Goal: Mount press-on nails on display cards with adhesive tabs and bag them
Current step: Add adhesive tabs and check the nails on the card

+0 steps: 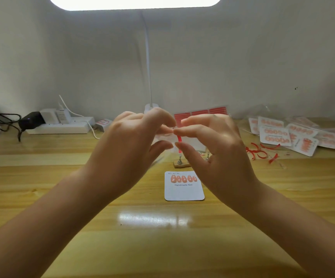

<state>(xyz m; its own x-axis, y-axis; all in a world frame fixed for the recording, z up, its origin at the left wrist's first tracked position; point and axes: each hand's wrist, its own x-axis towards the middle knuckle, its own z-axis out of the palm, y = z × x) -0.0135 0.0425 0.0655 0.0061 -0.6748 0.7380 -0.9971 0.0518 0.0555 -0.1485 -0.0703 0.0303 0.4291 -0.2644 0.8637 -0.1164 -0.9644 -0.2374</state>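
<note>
Both hands are raised over the wooden desk (62, 177), fingertips meeting. My left hand (130, 145) pinches a small clear adhesive tab (165, 137). My right hand (214, 149) pinches a thin red backing strip (179, 140) that hangs down from the tab. Below them lies a white display card (183, 190) printed "Handmade Nail", with a row of several orange press-on nails (183, 178) along its top. A sheet of red adhesive strips (200, 112) lies behind my hands.
A pile of bagged nail cards (295, 135) sits at the right, with loose red strips (261, 152) in front of it. A small wooden nail stand (180, 163) is partly hidden by my right hand. A power strip with chargers (60, 125) is back left; a lamp stem (148, 67) rises in the middle.
</note>
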